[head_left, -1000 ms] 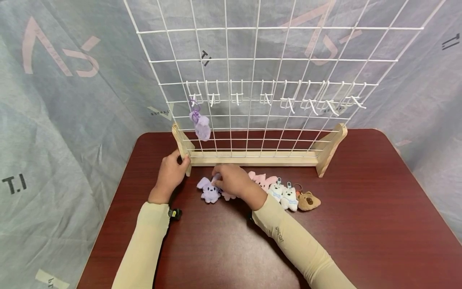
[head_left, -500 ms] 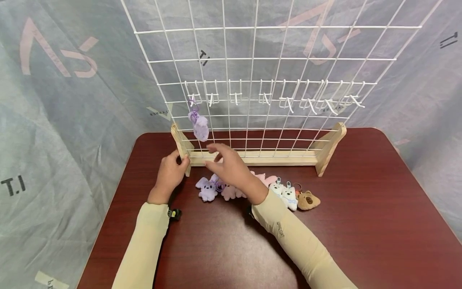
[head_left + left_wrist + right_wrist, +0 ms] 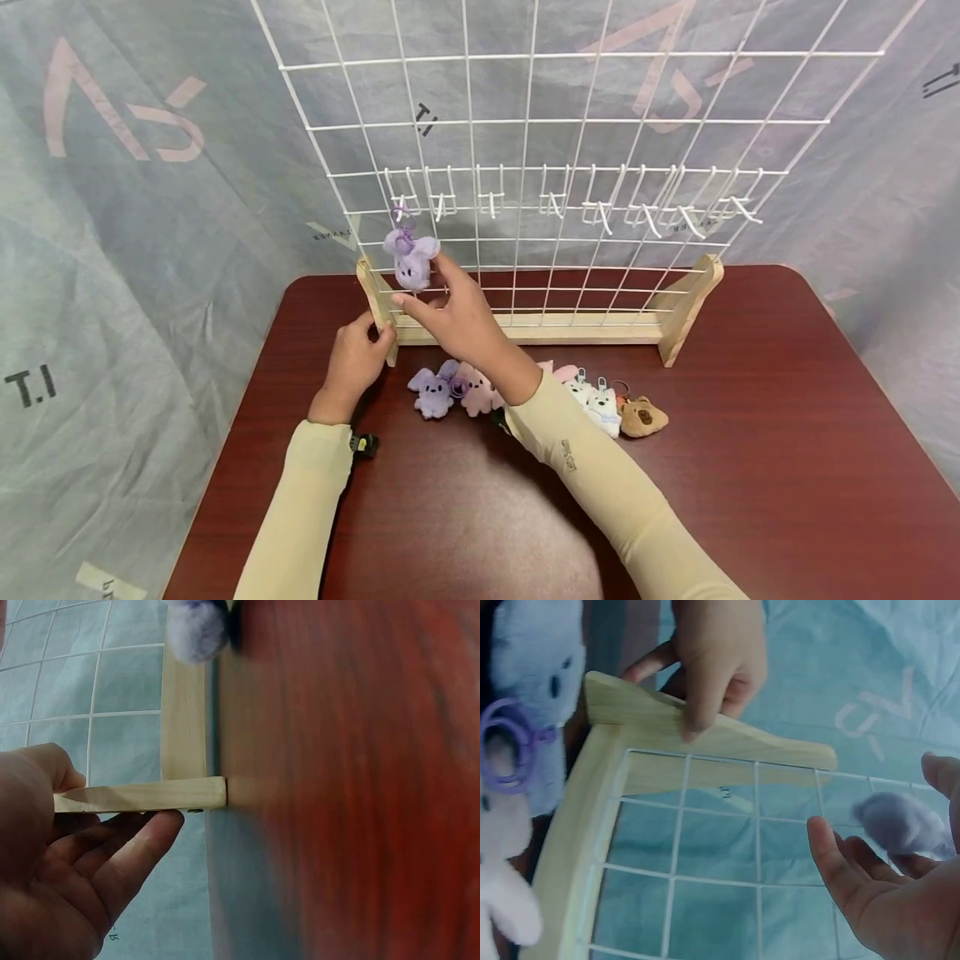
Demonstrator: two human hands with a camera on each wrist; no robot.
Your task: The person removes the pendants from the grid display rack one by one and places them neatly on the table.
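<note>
My left hand (image 3: pixel 356 362) pinches the left wooden end piece (image 3: pixel 142 796) of the wire-grid stand between thumb and fingers. A lavender plush keychain (image 3: pixel 412 267) hangs by its purple ring from the leftmost hook, its face now toward me. Just below and right of it is my right hand (image 3: pixel 468 321), thumb and fingers spread apart, with a fingertip at the plush's side. In the right wrist view the hanging plush (image 3: pixel 900 821) shows between the spread thumb and fingers. Below the stand, another lavender plush keychain (image 3: pixel 433 396) lies on the table beside a pink one (image 3: pixel 477 390).
White plush keychains (image 3: pixel 602 408) and a brown one (image 3: pixel 642 417) lie farther right on the table, partly behind the right sleeve. Several white hooks (image 3: pixel 555 204) line the grid (image 3: pixel 528 125). The right wooden end piece (image 3: pixel 690 308) stands at the far side.
My right hand has risen from the plush toys on the table to the hanging lavender plush, which has turned to show its face. My left hand stays on the end piece.
</note>
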